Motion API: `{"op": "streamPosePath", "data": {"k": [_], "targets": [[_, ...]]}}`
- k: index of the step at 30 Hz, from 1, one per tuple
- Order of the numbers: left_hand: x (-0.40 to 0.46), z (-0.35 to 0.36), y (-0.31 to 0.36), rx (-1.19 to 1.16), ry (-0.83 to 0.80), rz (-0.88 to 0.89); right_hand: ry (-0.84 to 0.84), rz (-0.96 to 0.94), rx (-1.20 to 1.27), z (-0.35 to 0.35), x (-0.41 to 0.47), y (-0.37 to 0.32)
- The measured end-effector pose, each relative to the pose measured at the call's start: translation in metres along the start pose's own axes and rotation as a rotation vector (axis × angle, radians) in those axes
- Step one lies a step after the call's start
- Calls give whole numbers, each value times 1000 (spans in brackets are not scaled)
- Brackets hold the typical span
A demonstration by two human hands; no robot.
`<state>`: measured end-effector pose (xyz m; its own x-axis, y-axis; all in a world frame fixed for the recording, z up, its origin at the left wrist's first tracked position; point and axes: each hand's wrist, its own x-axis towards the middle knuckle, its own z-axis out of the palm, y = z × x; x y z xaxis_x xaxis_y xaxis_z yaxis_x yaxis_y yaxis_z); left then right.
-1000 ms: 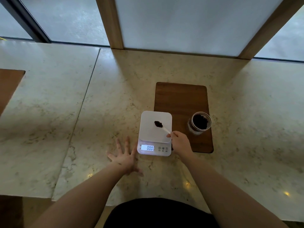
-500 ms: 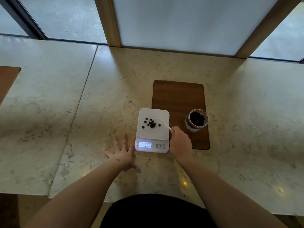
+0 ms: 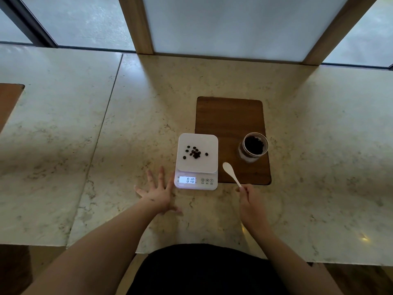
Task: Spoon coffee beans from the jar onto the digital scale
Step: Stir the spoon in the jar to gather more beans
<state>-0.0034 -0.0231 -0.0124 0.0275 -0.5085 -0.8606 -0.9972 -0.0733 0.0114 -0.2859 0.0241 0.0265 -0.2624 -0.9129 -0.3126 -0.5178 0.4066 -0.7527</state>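
A white digital scale (image 3: pixel 209 145) stands on the marble counter with its lit display reading 010. Several dark coffee beans (image 3: pixel 194 153) lie scattered on its platform. To its right, an open glass jar (image 3: pixel 253 146) of beans stands on a brown wooden board (image 3: pixel 229 118). My right hand (image 3: pixel 251 202) pinches the handle end of an empty white spoon (image 3: pixel 230 172), whose bowl hangs just right of the scale over the board. My left hand (image 3: pixel 157 192) rests flat on the counter with fingers spread, touching the scale's front left corner.
The marble counter (image 3: pixel 106 145) has a seam running left of my left hand. Another wooden board (image 3: pixel 8 101) shows at the far left edge. Wooden window posts (image 3: pixel 136 24) rise behind the counter. The counter's front edge is close to my body.
The spoon tipped its beans onto the scale platform, and the display went from 000 to 010. My right hand then drew the empty spoon back to the right, off the scale.
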Motion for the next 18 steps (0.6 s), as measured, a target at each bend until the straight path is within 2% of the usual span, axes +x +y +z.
{"op": "streamPosePath", "data": {"k": [3, 8, 10, 18], "targets": [[-3, -2, 1, 7, -6, 3, 10, 68, -26, -5, -14, 12], [-6, -8, 4, 13, -19, 4, 13, 79, -3, -16, -16, 7], [-1, -18, 15, 26, 7, 50, 52, 63, -2, -32, -2, -4], [-9, -10, 4, 39, -33, -3, 80, 6, 26, -41, 19, -21]]}}
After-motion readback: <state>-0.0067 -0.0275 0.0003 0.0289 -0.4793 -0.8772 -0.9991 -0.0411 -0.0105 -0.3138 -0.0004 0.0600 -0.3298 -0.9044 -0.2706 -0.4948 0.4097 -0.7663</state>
